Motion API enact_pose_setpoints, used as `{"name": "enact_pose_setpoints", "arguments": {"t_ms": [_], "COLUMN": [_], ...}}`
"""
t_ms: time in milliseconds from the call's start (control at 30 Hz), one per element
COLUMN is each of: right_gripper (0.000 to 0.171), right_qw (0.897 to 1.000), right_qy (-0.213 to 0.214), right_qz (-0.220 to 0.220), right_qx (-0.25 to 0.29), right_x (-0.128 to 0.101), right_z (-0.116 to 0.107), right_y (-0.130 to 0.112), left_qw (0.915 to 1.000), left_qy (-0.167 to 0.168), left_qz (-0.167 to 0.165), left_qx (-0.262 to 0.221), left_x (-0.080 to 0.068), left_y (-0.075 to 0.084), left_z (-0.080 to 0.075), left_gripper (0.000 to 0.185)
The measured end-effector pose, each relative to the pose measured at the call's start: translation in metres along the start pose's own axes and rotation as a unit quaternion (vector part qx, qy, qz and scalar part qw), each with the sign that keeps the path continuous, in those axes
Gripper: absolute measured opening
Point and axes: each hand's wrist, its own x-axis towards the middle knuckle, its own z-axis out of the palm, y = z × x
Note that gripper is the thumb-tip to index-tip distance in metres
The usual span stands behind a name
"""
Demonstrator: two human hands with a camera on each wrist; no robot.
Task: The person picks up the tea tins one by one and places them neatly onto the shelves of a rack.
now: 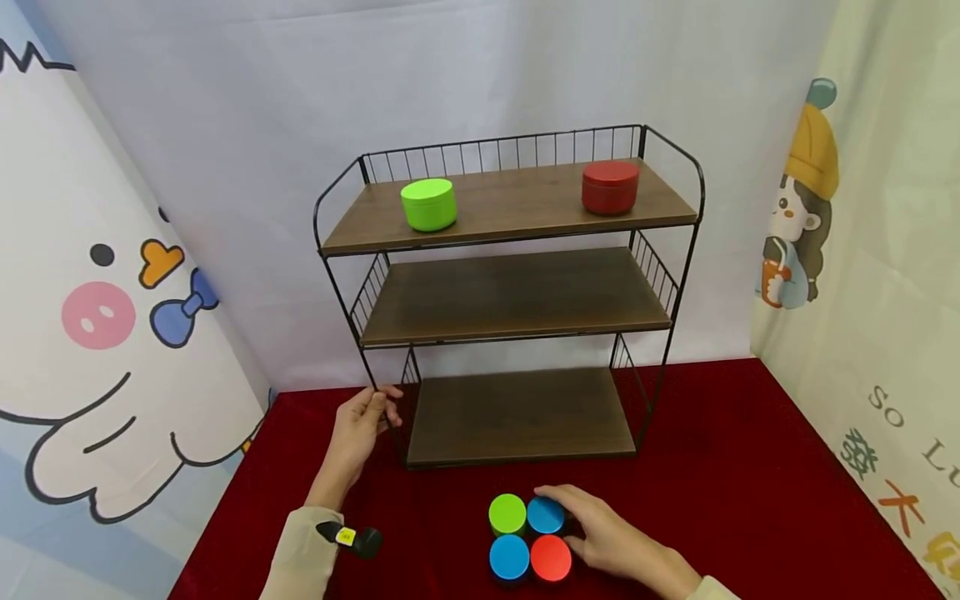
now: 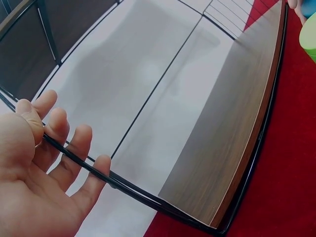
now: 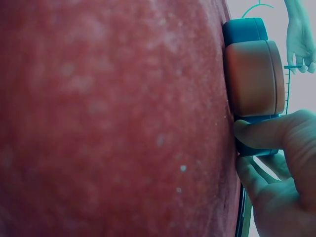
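Observation:
My left hand pinches the left front post of a three-tier shelf rack, low down; the left wrist view shows thumb and fingers at the black metal rod. On the table, my right hand has its thumb and fingers around the sides of a round blue box. That box stands at the back right of a tight cluster. Beside it are a green box, another blue box and a red box. In the right wrist view, the thumb touches the blue box.
On the rack's top board stand a bright green round box, towards the left, and a dark red one, towards the right. Dark red cloth covers the table. Behind the rack hangs a pale curtain.

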Motion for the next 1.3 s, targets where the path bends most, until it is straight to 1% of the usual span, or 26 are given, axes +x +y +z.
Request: {"name": "enact_pose_setpoints", "arguments": {"t_ms": [233, 467, 567, 733, 800, 1000, 1133, 1300], "right_gripper": [0.068, 0.063, 0.062, 0.06, 0.059, 0.058, 0.059, 0.061], "right_qw": [1.0, 1.0, 1.0, 1.0, 1.0, 1.0, 0.999, 0.997], "right_qy": [0.01, 0.008, 0.01, 0.015, 0.015, 0.003, 0.005, 0.018], "right_qz": [0.004, 0.009, 0.005, -0.016, -0.016, 0.016, 0.031, 0.045], "right_qx": [0.0, 0.009, 0.009, -0.004, -0.008, -0.003, 0.002, 0.052], "right_x": [0.001, 0.003, 0.005, 0.008, 0.009, 0.01, 0.01, 0.01], "right_z": [0.0, 0.002, 0.002, 0.002, 0.002, -0.001, -0.003, -0.009], "right_y": [-0.001, -0.001, -0.002, -0.003, -0.003, -0.003, -0.003, -0.003], "left_qw": [1.0, 0.9999, 0.9999, 0.9999, 0.9999, 1.0, 1.0, 0.9999], "left_qy": [-0.007, 0.001, 0.001, 0.007, 0.008, 0.0, -0.002, -0.002], "left_qz": [-0.002, -0.01, -0.011, -0.013, -0.012, -0.006, -0.008, -0.009], "left_qx": [0.0, 0.002, 0.005, 0.006, 0.004, 0.004, 0.004, 0.004], "left_x": [0.002, 0.001, 0.001, 0.0, 0.0, 0.0, 0.0, 0.0], "left_y": [0.0, 0.0, 0.001, 0.003, 0.004, 0.003, 0.001, 0.001], "left_z": [0.0, 0.0, 0.0, 0.0, 0.0, 0.0, -0.001, -0.002], "left_gripper": [0.04, 0.037, 0.037, 0.037, 0.038, 0.04, 0.039, 0.039]}}
